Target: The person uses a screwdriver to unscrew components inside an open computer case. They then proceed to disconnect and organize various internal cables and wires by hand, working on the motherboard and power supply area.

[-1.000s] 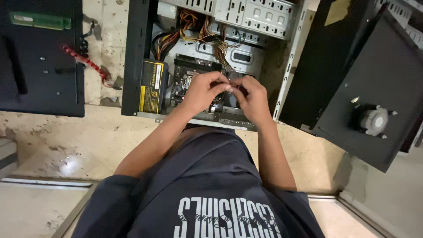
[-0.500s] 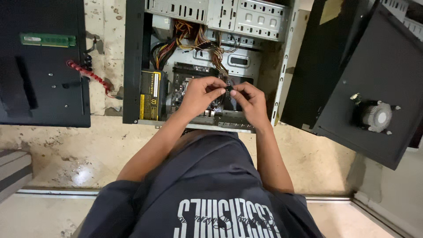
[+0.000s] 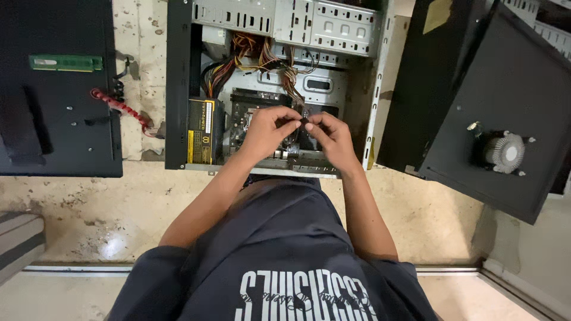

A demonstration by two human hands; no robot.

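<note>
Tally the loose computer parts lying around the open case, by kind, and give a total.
Black side panels: 2, left and right
Green memory stick: 1
Red cable: 1
Round cooler fan: 1
Total: 5
Both the left hand and right hand pinch a small dark part over the open case.

Stained floor (image 3: pixel 77 196) under open computer case (image 3: pixel 178 89).

A power supply (image 3: pixel 205 131) sits in the open computer case's (image 3: pixel 178 83) left edge; a memory stick (image 3: pixel 65 62) lies on the panel (image 3: pixel 59 119) left; a cooler (image 3: pixel 504 153), seemingly, on the right panel (image 3: pixel 488 89).
</note>
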